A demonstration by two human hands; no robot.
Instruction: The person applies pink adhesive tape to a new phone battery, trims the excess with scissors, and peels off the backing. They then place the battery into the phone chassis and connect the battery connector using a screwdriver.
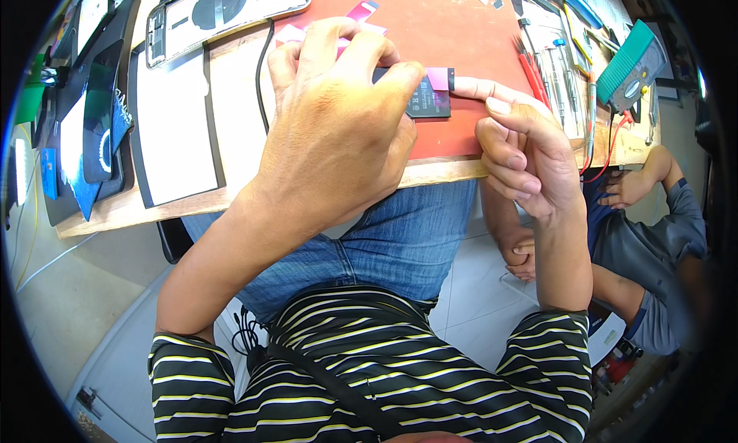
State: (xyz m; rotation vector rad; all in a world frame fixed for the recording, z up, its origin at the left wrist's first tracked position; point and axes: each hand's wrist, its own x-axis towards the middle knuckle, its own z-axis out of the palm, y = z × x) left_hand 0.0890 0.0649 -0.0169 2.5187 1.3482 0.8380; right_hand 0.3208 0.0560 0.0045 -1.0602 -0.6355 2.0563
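Over the red mat [461,28] is a black phone battery [432,105] with tiny pale printing and a pink tab [437,79]. The left hand [338,112] hides one end, its grip I cannot tell; the right hand [534,147], loosely open, points to it.

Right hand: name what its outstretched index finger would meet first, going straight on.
The right end of the black battery, by its pink tab; the right hand seems to touch there, though depth is unclear.
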